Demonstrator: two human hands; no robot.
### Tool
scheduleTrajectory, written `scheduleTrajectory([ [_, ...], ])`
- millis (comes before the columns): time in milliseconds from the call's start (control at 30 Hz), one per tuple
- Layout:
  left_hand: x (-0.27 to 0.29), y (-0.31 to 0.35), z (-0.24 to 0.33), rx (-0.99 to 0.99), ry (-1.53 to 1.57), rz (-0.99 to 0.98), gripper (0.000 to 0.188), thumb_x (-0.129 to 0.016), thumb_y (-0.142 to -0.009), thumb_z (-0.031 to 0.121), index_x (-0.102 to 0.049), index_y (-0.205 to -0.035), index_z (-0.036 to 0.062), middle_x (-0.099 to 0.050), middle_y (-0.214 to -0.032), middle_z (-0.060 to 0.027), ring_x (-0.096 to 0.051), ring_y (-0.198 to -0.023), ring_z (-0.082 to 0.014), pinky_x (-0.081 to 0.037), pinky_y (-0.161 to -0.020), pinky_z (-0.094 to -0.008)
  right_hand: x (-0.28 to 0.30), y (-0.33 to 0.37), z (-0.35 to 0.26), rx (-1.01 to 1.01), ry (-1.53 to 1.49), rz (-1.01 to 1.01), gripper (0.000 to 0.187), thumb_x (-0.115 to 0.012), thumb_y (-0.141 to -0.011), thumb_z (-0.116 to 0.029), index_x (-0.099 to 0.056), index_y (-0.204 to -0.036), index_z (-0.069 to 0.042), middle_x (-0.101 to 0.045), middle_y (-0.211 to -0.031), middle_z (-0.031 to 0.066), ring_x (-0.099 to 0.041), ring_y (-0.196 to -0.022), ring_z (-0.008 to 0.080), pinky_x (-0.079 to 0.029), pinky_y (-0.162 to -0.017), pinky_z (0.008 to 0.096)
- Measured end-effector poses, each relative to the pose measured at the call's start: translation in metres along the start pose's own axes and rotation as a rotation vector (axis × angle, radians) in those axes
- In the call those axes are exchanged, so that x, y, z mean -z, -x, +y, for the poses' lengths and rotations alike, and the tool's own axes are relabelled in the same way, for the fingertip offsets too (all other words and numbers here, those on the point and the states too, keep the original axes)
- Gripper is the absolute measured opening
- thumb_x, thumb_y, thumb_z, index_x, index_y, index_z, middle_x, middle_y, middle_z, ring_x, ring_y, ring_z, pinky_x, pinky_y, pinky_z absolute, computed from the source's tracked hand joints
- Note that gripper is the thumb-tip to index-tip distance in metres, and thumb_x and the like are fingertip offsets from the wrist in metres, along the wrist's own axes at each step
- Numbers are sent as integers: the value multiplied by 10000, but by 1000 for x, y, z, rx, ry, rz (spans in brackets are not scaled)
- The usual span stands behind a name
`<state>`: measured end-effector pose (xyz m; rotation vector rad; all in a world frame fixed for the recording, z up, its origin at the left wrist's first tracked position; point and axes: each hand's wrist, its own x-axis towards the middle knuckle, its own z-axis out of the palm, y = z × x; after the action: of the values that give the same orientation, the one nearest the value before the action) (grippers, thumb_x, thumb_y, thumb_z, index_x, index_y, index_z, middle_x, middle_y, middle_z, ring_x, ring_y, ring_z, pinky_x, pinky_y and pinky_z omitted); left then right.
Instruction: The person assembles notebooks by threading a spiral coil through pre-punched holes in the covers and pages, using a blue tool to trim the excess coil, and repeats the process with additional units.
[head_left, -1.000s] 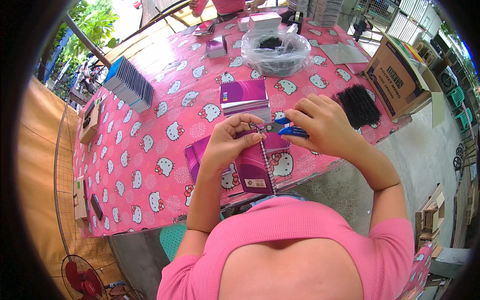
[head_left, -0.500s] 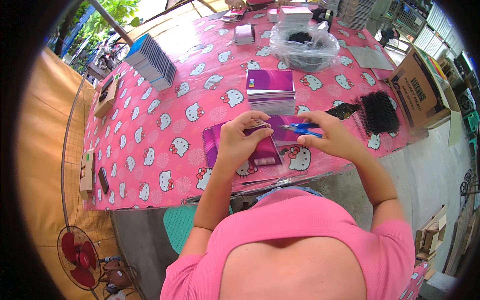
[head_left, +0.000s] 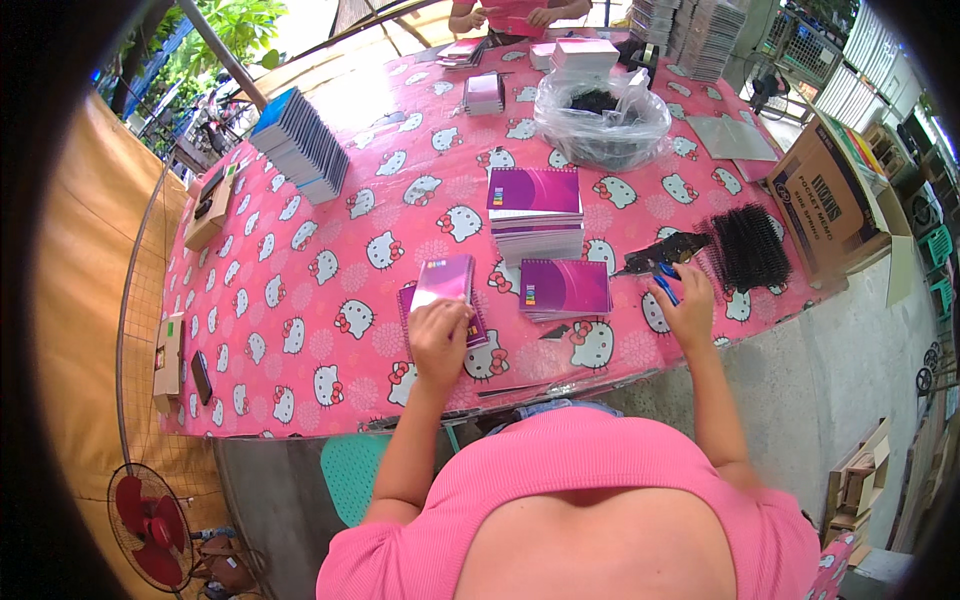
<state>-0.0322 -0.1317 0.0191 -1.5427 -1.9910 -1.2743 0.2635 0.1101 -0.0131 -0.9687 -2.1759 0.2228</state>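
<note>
My left hand (head_left: 440,335) is closed on the lower end of a small purple spiral notebook (head_left: 447,276), which lies tilted over another purple notebook (head_left: 480,318) on the table. In my right hand (head_left: 692,308) is a pair of blue-handled pliers (head_left: 664,286), held low over the table by a dark flat piece (head_left: 660,254). Between the hands lies a low pile of purple notebooks (head_left: 565,287). Behind it stands a taller notebook stack (head_left: 535,190). A heap of black spiral coils (head_left: 750,250) rests right of the pliers.
A cardboard box (head_left: 825,215) stands at the table's right edge. Farther back are a plastic bag with black contents (head_left: 602,125) and more notebook stacks. A tall blue-covered stack (head_left: 300,145) stands back left. Another person's hands (head_left: 540,17) work at the far edge.
My left hand has moved left and down with a notebook, onto another one. My right hand has gone right with the pliers, away from the left. The view has shifted slightly.
</note>
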Motion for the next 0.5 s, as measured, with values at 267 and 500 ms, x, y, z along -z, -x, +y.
scheduleTrajectory([
  [267, -5, 45, 3, 79, -38, -215, 205, -636, -721, 4, -654, -908, 84, -656, -885, -56, -597, -861, -248, -426, -792, -375, -31, 38, 19, -128, 109, -94, 552, -743, -726, -374, -575, -1104, -8, -554, -1053, 167, -511, -992, 349, -385, -865, 462],
  [500, 0, 47, 10, 209, -19, -247, 224, -679, -740, 60, -640, -961, 68, -646, -866, -70, -587, -841, -266, -434, -769, -369, -26, 39, 8, -90, 207, -91, 550, -718, -753, -401, -576, -1121, -17, -547, -1166, 174, -485, -1112, 353, -349, -944, 502],
])
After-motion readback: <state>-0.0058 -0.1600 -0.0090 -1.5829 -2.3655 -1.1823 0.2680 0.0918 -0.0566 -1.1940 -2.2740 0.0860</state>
